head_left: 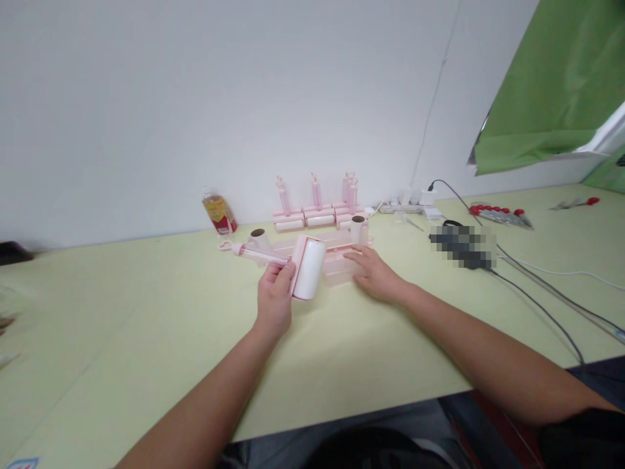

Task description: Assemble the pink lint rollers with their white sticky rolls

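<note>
The left hand (275,296) holds a pink plastic lint roller with white cylindrical roll (310,270), raised above the pale yellow-green counter (146,326). The right hand (378,275) is at a translucent pale pink plastic box (338,268). Behind, similar pink rollers (319,219) stand near the white wall (146,117), to the right of a bottle with yellow and red label (219,212).

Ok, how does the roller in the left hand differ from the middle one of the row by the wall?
The held roller is gripped in the left hand; the middle wall roller is in no hand. The held roller's handle slants toward picture left, while the middle wall roller's stands upright. The held roller looks larger, being nearer. Both have pink parts and a white roll.
</note>
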A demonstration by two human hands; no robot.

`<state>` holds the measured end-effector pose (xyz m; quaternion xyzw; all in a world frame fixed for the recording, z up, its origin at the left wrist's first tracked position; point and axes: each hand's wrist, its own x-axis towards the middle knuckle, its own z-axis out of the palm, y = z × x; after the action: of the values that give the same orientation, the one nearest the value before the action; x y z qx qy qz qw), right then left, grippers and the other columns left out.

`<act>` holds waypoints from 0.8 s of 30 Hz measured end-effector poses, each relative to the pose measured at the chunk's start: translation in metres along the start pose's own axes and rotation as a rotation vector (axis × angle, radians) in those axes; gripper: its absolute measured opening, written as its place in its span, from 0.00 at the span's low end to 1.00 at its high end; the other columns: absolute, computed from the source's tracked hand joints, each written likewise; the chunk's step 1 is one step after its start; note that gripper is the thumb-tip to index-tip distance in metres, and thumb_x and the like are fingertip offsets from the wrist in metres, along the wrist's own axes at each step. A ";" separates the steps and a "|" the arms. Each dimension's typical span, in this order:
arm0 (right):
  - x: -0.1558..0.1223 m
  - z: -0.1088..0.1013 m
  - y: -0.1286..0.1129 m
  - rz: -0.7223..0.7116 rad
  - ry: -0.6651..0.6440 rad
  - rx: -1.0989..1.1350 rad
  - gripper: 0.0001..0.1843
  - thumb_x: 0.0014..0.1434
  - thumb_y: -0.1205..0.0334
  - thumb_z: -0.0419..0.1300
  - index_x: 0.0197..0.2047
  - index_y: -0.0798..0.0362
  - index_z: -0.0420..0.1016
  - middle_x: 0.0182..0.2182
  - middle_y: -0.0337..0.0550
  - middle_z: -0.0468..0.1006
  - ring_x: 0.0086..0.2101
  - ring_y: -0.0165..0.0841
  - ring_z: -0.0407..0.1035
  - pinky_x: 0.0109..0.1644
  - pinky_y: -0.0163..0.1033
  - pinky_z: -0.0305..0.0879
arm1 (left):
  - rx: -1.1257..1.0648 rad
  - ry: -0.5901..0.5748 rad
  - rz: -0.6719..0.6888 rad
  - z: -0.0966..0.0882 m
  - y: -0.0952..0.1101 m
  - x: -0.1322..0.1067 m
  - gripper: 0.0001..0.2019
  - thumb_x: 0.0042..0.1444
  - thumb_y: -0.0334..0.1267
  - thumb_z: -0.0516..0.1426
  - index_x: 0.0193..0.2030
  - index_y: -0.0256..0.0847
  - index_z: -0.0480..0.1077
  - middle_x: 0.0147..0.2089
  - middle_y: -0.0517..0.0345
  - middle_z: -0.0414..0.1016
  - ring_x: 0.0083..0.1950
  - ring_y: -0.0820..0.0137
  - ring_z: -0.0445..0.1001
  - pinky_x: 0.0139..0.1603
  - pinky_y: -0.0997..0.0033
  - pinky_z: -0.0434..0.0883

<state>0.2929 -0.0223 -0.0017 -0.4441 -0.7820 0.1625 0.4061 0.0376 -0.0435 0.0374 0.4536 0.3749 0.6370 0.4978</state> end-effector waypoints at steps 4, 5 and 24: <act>0.000 0.003 -0.018 0.053 0.181 0.197 0.21 0.65 0.57 0.57 0.61 0.49 0.71 0.60 0.52 0.71 0.61 0.44 0.62 0.68 0.56 0.56 | 0.038 -0.054 -0.058 0.001 -0.003 -0.005 0.20 0.53 0.49 0.66 0.46 0.37 0.74 0.39 0.58 0.77 0.38 0.71 0.72 0.38 0.74 0.67; -0.001 0.005 -0.023 0.077 0.213 0.265 0.20 0.68 0.53 0.55 0.60 0.49 0.70 0.57 0.52 0.73 0.58 0.43 0.66 0.64 0.54 0.61 | 0.050 -0.077 -0.079 0.002 -0.004 -0.006 0.20 0.53 0.50 0.66 0.46 0.37 0.74 0.39 0.58 0.77 0.37 0.71 0.71 0.38 0.74 0.67; -0.020 0.024 -0.062 0.330 0.331 0.743 0.26 0.69 0.37 0.47 0.50 0.48 0.74 0.36 0.42 0.78 0.33 0.35 0.69 0.35 0.39 0.63 | 0.186 -0.406 -0.057 0.018 -0.002 -0.035 0.20 0.55 0.54 0.63 0.41 0.38 0.68 0.32 0.62 0.67 0.31 0.73 0.63 0.32 0.74 0.61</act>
<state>0.2450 -0.0708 0.0115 -0.4068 -0.5134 0.4223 0.6266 0.0591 -0.0766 0.0336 0.6056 0.3368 0.4812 0.5369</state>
